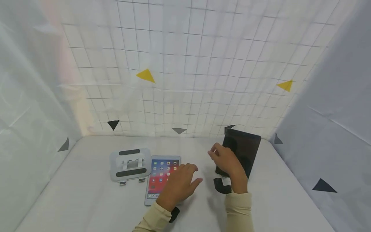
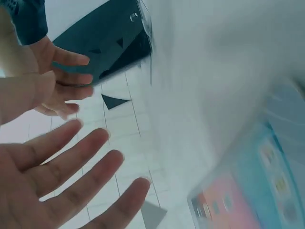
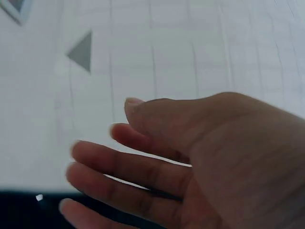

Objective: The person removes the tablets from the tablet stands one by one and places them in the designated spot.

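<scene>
Lit tablet (image 1: 159, 176) points lengthwise away, face-up.

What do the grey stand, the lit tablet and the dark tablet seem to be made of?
Grey stand: painted metal or plastic, perhaps; its even, matte face leaves that open. Its strips: rubber or foam, perhaps, being dull black. Lit tablet: probably glass-fronted and smooth, as its front looks flat and clear. Dark tablet: likely glossy glass in front, as the left wrist view shows reflections.
</scene>
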Demonstrator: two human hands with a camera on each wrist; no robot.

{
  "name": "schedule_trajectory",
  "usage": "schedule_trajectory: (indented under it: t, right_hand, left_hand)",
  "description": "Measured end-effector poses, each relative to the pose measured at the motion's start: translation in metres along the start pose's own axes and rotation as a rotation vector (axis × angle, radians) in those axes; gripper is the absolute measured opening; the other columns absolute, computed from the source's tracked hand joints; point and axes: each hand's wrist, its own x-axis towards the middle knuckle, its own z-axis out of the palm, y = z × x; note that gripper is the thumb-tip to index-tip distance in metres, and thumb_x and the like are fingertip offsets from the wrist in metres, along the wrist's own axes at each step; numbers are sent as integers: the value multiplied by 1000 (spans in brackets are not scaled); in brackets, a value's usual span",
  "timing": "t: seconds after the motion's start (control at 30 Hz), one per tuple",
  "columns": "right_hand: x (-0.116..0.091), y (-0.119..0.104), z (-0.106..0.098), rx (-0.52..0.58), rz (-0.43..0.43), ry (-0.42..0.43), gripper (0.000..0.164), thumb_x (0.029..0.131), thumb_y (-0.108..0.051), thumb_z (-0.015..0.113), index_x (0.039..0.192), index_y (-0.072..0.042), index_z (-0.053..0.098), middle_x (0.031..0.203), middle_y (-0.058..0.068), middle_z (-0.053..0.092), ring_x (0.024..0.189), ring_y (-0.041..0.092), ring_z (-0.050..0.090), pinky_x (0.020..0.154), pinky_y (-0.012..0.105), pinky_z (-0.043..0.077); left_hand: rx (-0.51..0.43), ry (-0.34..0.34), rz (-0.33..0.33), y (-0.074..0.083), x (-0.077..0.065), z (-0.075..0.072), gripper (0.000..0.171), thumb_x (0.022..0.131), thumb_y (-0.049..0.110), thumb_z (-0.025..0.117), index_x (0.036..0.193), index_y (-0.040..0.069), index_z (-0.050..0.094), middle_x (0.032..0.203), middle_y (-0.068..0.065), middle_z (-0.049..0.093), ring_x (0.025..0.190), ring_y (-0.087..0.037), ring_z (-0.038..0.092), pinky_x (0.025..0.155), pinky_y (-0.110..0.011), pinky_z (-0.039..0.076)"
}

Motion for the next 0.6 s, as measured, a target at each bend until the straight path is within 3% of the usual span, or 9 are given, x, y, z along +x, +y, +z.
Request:
schedule_trajectory:
  t: [0.17, 0.3, 0.4, 0.6]
  right_hand:
    - [-14, 20, -24, -29, 37, 118, 19, 106, -22, 62, 112, -4, 64, 86, 5, 64, 75, 21, 59, 72, 46, 51]
    - [-27, 38, -42, -57, 111, 158, 24, 106, -23, 61, 113, -1, 62, 85, 8, 64, 74, 24, 59, 71, 49, 50]
    - [-36, 51, -53, -74, 193, 141, 28, 106, -25, 60, 113, 3, 61, 88, 12, 65, 76, 27, 61, 70, 50, 51]
    - [-48, 71, -67, -132, 346, 27, 38, 105, -28, 58, 113, 10, 61, 98, 20, 67, 89, 39, 65, 77, 56, 52]
  left_hand:
    - [-7, 25, 8, 10, 8, 11, 39, 99, 38, 73, 126, 12, 64, 118, -2, 68, 105, -18, 61, 87, -34, 57]
    - [-29, 31, 14, 12, 14, 20, 39, 99, 38, 72, 127, 11, 64, 118, -2, 68, 104, -18, 62, 84, -33, 57]
    - [-33, 59, 34, 13, 20, 25, 37, 99, 37, 73, 125, 11, 65, 114, -2, 69, 100, -17, 62, 80, -31, 57]
    - [-77, 104, 42, 16, 33, 41, 33, 100, 31, 72, 121, 7, 65, 108, -4, 69, 93, -18, 62, 72, -30, 56]
